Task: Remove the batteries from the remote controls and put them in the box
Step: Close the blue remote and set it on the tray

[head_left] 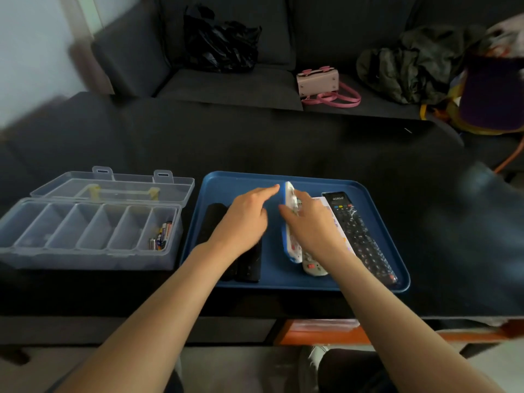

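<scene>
Over the tray: both forearms are stretched forward from the lower edge of the view, wrists nearly level above the blue tray (226,182)
Right hand (309,225): held palm down, its fingers curled round the white remote with the blue edge (289,199), which is tipped up on its long side; the thumb is seen at the remote's left face
Left hand (246,211): held beside that remote without gripping it, the forefinger extended toward its top end and the other fingers loosely bent; whether the fingertip touches cannot be told
Other remotes: two black remotes (249,265) are partly covered by the left wrist; a grey remote (313,269) and a long black remote (360,234) are laid at the right of the tray
Box (85,236): a clear compartment box is set left of the tray with its lid swung back
Batteries (163,235): a few are gathered in the rightmost compartment
Surface: tray and box are placed on a dark table (283,143)
</scene>
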Demonstrator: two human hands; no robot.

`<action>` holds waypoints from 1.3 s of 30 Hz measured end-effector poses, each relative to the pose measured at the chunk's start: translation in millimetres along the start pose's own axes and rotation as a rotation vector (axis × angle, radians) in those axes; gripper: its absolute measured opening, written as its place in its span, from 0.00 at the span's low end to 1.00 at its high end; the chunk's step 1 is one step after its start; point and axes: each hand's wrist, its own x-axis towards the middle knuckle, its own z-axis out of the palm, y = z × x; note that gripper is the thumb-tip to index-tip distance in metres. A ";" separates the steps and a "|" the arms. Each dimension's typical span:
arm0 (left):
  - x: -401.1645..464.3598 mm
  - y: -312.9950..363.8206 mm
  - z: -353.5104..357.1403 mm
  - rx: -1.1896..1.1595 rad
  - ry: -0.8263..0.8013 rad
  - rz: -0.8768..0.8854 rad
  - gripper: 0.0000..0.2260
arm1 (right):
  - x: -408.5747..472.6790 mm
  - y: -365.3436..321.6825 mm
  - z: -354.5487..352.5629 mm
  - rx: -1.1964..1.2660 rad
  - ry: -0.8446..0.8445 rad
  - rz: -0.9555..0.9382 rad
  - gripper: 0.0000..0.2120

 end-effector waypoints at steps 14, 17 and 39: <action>-0.3 3.8 20.5 0.485 -0.284 0.000 0.19 | -2.1 35.8 3.5 -0.653 -0.041 -0.175 0.24; -0.6 5.2 20.1 0.596 -0.347 -0.010 0.25 | 1.6 48.2 1.5 -0.621 -0.117 -0.075 0.26; -3.9 1.9 28.4 0.588 -0.213 -0.054 0.22 | 10.1 27.2 3.4 -0.553 -0.241 0.112 0.28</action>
